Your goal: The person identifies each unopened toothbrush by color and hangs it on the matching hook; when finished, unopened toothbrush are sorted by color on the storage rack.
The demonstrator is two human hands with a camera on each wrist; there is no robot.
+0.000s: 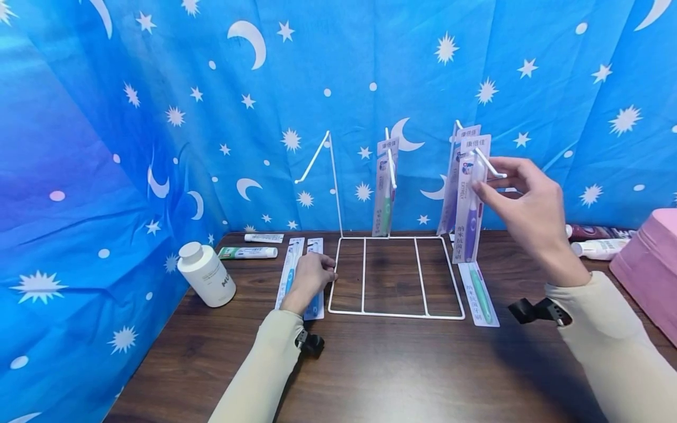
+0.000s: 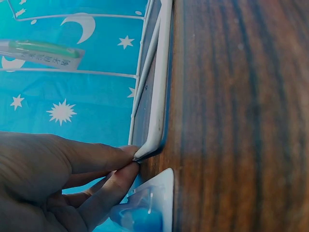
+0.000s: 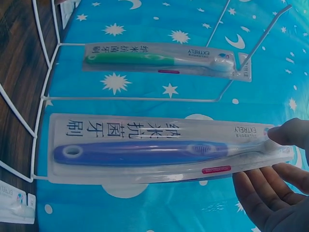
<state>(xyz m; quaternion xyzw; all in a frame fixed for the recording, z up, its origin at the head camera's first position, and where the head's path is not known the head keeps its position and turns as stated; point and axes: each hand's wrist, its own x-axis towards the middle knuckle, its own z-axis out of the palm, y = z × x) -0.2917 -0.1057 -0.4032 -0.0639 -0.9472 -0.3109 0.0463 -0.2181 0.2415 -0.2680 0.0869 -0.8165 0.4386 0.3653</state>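
A packaged purple toothbrush [image 1: 472, 202] hangs upright at the right prong of a white wire rack [image 1: 391, 315]. My right hand [image 1: 534, 205] pinches its upper end, the thumb on the front face and fingers behind, as the right wrist view shows. Behind it hangs another purple pack [image 1: 449, 200], partly covered. A packaged green toothbrush [image 3: 145, 59] hangs on the middle prong; the left prong is bare. My left hand [image 1: 309, 276] pinches the rack's base wire [image 2: 155, 116] at its left side, above two packaged blue toothbrushes [image 1: 315, 306] that it partly hides.
A green toothbrush pack [image 1: 480, 296] lies right of the rack base. At left are a white bottle [image 1: 207, 275] and two toothpaste tubes, one green and white [image 1: 248, 252]. More tubes [image 1: 600, 248] lie beside a pink box [image 1: 650, 264] at right. A blue starry cloth hangs behind.
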